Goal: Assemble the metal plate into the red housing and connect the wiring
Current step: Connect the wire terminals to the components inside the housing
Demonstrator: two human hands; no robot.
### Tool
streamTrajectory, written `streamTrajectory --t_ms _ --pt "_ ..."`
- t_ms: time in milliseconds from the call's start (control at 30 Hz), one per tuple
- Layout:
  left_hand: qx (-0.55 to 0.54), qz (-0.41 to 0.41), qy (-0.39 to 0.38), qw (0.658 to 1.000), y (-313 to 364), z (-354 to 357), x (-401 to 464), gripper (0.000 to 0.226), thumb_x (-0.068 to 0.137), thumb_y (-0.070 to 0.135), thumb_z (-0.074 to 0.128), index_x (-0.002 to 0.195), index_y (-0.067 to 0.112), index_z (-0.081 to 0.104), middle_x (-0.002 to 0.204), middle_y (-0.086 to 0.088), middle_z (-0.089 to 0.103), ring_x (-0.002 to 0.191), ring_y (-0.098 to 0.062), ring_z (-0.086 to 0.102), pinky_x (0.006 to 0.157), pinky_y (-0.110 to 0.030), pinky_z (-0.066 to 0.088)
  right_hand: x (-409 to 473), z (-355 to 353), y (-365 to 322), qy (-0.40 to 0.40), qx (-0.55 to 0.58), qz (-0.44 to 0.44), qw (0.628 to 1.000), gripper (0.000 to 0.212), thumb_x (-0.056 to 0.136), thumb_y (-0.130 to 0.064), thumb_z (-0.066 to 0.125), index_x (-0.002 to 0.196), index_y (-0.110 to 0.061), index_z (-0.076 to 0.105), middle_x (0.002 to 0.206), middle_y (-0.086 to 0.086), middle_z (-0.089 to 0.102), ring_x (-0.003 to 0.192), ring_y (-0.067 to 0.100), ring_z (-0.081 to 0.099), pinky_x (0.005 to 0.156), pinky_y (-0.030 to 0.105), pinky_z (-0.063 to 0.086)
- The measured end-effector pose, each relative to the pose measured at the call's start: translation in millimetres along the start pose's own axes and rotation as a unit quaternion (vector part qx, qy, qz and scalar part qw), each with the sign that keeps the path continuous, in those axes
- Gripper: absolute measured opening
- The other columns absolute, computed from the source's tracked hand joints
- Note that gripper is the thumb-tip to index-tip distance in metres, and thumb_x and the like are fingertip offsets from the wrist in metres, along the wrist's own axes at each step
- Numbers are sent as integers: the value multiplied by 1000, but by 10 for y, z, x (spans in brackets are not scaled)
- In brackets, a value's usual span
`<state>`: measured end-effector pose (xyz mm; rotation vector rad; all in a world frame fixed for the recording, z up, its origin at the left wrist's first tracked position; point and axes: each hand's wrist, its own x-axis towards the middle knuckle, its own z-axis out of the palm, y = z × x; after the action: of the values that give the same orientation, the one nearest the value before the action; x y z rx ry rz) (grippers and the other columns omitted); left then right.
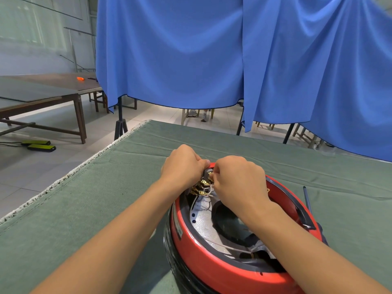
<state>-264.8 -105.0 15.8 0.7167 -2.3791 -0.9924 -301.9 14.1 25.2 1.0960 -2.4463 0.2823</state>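
A workshop: long wooden worktables (48,85), blue curtain (212,52) partitions, tiled floor (53,162).

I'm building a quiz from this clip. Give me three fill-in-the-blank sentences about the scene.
1. The housing is coloured ____.
2. Both hands, left and right, work at the brass ____ on the wires.
3. The table is covered with a ____ cloth.

Missing words: red; connectors; green
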Motion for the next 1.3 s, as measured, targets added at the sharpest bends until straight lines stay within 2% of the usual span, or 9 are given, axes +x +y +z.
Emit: streamTrajectory --t_ms 67,200,300,433,567,700,900,1100,1300 --pt "-2 4 2 1000 -6 0 -1 47 88 33 64 47 10 59 35 4 39 47 -19 40 56 -28 35 10 7 14 -4 11 11 1000 21 93 -29 48 96 -19 66 95 2 66 86 26 63 68 32 45" --pt "-11 9 -2 1000 -7 -11 -10 41 90 32 63 64 2 70 39 3 43 49 -18 43 54 -28 35 3 24 34 -7 26 20 999 23 95 -33 48 97 -20 67 95 1 67 86 25 63 72 33 51" --pt "-23 -7 -27 999 -3 -49 2 35 89 30 63 65 6 72 36 6 46 47 -15 43 56 -28 38 -8 7 63 -15 46 32 998 25 95 -37 48 93 -21 68 92 0 68 83 23 63 74 36 54" --pt "-55 -31 -42 997 -37 -129 11 30 84 34 69 68 9 75 60 -8 69 54 -16 55 69 -34 51 -36 -76 105 19 102 56 993 25 94 -36 47 90 -24 68 86 -5 68 79 19 61 71 34 53" --pt "-20 -17 -28 999 -28 -143 -14 35 84 37 69 58 15 71 46 2 58 53 -15 54 65 -33 49 -72 -138 114 87 67 18 994 19 90 -32 50 86 -24 67 82 -7 65 79 15 56 60 28 44" --pt "33 -7 11 999 -18 -112 -26 50 85 37 68 40 18 55 32 6 40 49 -16 43 55 -28 36 -73 -131 78 27 71 -28 997 20 90 -36 50 89 -28 69 82 -10 59 87 12 44 59 27 37" --pt "31 5 33 999 -26 -78 -65 44 85 38 66 51 9 64 42 0 48 60 -27 55 56 -29 39 -75 -120 23 -19 56 -73 996 20 89 -40 56 91 -29 73 75 -10 46 86 14 37 65 27 30" --pt "18 19 37 999 -33 -87 -74 48 84 37 66 45 11 58 42 -2 49 58 -27 55 59 -32 44 -64 -141 -22 -35 28 -95 994 19 92 -31 54 94 -26 72 76 -9 43 83 15 31 66 28 27" --pt "13 24 35 999 -34 -86 -76 51 85 37 66 42 13 55 37 2 48 56 -24 55 63 -34 48 -75 -151 -10 -34 39 -77 996 21 94 -29 53 91 -23 73 77 -7 47 84 15 34 69 27 32"
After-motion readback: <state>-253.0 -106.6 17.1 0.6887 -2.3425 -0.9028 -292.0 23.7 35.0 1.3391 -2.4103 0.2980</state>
